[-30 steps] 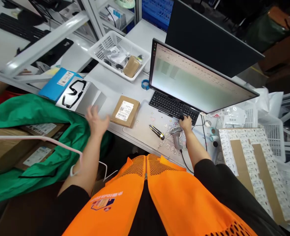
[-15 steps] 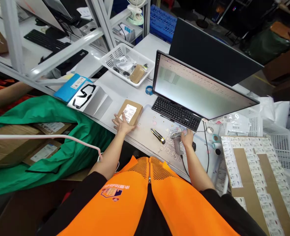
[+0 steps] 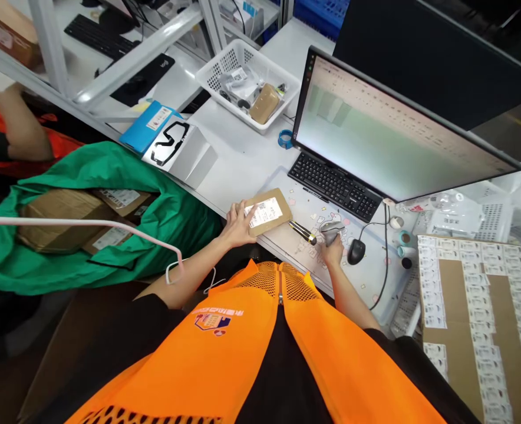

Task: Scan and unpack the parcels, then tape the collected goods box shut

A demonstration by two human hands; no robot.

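Observation:
A small cardboard box [image 3: 282, 221] with a white printed label [image 3: 264, 211] is at the desk's front edge, its label facing up. My left hand [image 3: 239, 227] grips the box by its left side, fingers over the top near the label. My right hand [image 3: 332, 250] is wrapped round the handle of a grey barcode scanner [image 3: 330, 231], whose head points toward the box. Between box and scanner lies a yellow-and-black utility knife [image 3: 303, 231] on the printed desk mat [image 3: 282, 250]. A black mouse [image 3: 356, 251] sits just right of my right hand.
Behind the mat stand a keyboard [image 3: 335, 187] and a monitor [image 3: 384, 135]. A white basket [image 3: 243, 50] holds small packages. Left are a white box [image 3: 185, 153] and a green sack [image 3: 88, 159] of parcels. A label-covered cardboard sheet [image 3: 459, 294] stands right. Another person's arm [image 3: 28, 126] shows far left.
My left hand has gripped the box and shifted it right, toward the knife. My right hand has closed round the scanner and lifted its head. The view has shifted.

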